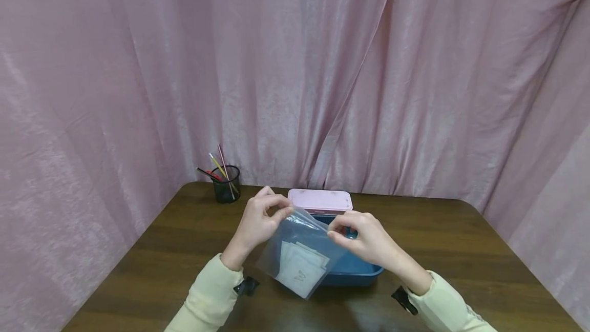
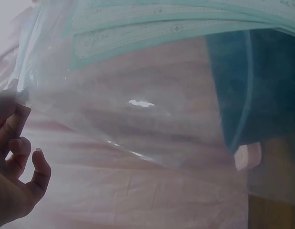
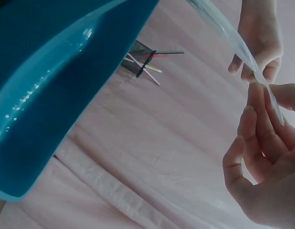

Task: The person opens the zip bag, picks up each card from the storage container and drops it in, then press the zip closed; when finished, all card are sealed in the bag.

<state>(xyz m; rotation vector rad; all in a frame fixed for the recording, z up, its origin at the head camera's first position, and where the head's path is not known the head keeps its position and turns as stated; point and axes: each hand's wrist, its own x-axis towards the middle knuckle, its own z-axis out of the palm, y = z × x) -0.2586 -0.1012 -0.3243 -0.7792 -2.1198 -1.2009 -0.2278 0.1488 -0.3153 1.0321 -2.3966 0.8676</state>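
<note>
Left hand (image 1: 259, 222): fingers and thumb pinch the top left edge of the plastic bag (image 1: 301, 252).
Right hand (image 1: 364, 240): pinches the bag's top right edge.
Plastic bag: clear, held up between both hands above the surface (image 1: 461, 250), in front of the blue box (image 1: 357, 270); paper cards (image 1: 300, 268) sit inside it.
Pink lid (image 1: 320, 200): just behind the blue box.
Pen cup (image 1: 226, 184): black mesh, at the far left of the surface, holding pens.
Backdrop: pink curtain (image 1: 295, 65).
</note>
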